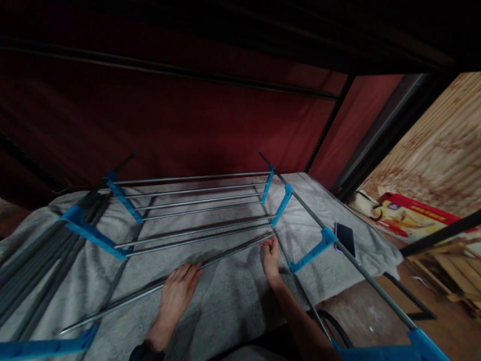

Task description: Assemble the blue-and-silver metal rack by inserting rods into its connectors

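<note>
A grey metal tube (233, 249) slants across the lower part of a half-built rack, above the grey blanket. My left hand (179, 291) is closed over the tube near its middle. At its right end, my right hand (270, 256) pinches it with thumb and fingers. The left end of the tube rests free near a blue plastic bracket (90, 230). Several crossbars (195, 202) span the rack between the blue brackets on both sides. A blue bracket (313, 250) on the right side pole is nearest my right hand, with no crossbar in it.
Loose grey tubes (41, 260) lie in a bundle at the left. A phone (344, 238) lies on the blanket (233, 301) at the right. Dark bed-frame posts (330, 120) and a red cloth (180, 125) stand behind. A red and yellow box (413, 215) is farther right.
</note>
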### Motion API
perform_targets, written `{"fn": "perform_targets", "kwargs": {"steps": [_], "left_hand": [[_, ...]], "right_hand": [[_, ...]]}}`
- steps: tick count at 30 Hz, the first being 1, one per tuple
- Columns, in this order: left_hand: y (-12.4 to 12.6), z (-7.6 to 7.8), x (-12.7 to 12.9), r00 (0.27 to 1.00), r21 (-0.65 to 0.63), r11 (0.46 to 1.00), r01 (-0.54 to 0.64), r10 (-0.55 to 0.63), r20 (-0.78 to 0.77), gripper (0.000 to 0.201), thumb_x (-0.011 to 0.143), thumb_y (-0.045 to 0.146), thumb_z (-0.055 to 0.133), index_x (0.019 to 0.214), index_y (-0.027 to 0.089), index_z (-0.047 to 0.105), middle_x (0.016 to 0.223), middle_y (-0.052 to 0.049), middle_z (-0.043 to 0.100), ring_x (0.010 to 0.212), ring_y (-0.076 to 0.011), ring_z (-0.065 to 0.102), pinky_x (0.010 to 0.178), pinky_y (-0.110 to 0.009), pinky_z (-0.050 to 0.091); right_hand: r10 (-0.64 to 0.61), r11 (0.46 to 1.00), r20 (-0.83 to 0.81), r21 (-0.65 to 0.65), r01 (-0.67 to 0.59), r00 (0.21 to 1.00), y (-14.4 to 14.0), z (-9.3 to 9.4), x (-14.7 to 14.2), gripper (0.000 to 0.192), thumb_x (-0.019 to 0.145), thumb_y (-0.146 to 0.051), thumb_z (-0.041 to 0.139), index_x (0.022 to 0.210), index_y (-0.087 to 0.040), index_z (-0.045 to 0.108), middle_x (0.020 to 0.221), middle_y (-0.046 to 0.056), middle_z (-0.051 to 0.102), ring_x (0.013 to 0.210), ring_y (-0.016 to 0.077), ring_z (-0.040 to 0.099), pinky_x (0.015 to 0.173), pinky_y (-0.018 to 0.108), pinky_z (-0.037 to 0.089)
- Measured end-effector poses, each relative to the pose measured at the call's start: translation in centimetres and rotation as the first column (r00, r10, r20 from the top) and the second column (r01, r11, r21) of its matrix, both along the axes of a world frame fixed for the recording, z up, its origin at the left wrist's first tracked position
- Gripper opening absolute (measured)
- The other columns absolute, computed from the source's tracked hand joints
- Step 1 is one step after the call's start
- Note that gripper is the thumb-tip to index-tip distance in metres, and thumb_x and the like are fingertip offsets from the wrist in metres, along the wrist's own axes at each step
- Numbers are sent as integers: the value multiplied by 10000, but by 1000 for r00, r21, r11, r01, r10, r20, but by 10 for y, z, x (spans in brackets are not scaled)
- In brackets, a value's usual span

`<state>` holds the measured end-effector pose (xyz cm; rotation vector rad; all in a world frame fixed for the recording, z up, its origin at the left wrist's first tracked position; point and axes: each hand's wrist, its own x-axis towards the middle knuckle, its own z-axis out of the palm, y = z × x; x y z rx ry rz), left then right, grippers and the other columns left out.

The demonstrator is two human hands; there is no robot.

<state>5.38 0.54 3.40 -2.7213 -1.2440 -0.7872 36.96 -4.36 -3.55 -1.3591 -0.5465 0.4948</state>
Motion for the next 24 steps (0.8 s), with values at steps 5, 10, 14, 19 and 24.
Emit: {"fn": "perform_targets", "kwargs": {"steps": [5, 10, 14, 19, 24], "left_hand": [[-1, -2, -2, 999, 11, 1000, 5, -5, 31, 374, 1021, 414, 406, 1092, 235, 726, 951, -52, 749, 848, -230, 698, 793, -369, 530], [-4, -2, -1, 999, 7, 1000, 16, -16, 31, 372, 1025, 413, 405, 1115, 229, 715, 944, -52, 741, 846, -229, 691, 792, -374, 524], [-8, -2, 2, 999, 12, 1000, 19, -20, 42, 361, 1024, 413, 417, 1125, 229, 711, 956, -53, 742, 843, -229, 684, 796, -379, 526], [-10, -3, 5, 998, 15, 999, 28, -29, 58, 354, 1025, 402, 419, 1120, 232, 714, 962, -51, 744, 848, -221, 687, 788, -368, 526], [-10, -3, 5, 997, 33, 999, 27, -29, 69, 340, 1020, 403, 437, 1129, 229, 708, 951, -48, 741, 834, -226, 683, 779, -369, 518]], "right_hand": [[-5, 1000, -121, 3, 6, 993, -3, 9, 2, 487, 843, -539, 608, 1254, -279, 577, 916, -20, 658, 769, 171, 621, 770, 315, 518], [-37, 999, -189, 13, 40, 981, -3, 18, 8, 477, 827, -565, 641, 1167, -230, 639, 912, 2, 682, 704, 159, 627, 710, 304, 519], [-33, 998, -303, 49, 50, 952, 0, 22, 11, 422, 729, -582, 744, 945, -229, 659, 762, -32, 666, 624, 140, 601, 662, 293, 533], [36, 995, -397, 97, 3, 917, -1, 28, 13, 451, 660, -604, 809, 819, -215, 645, 780, 12, 711, 638, 152, 648, 644, 304, 563], [78, 990, -439, 139, -19, 895, -3, 35, 14, 413, 666, -585, 825, 793, -232, 652, 789, 20, 727, 722, 192, 686, 689, 344, 586]]}}
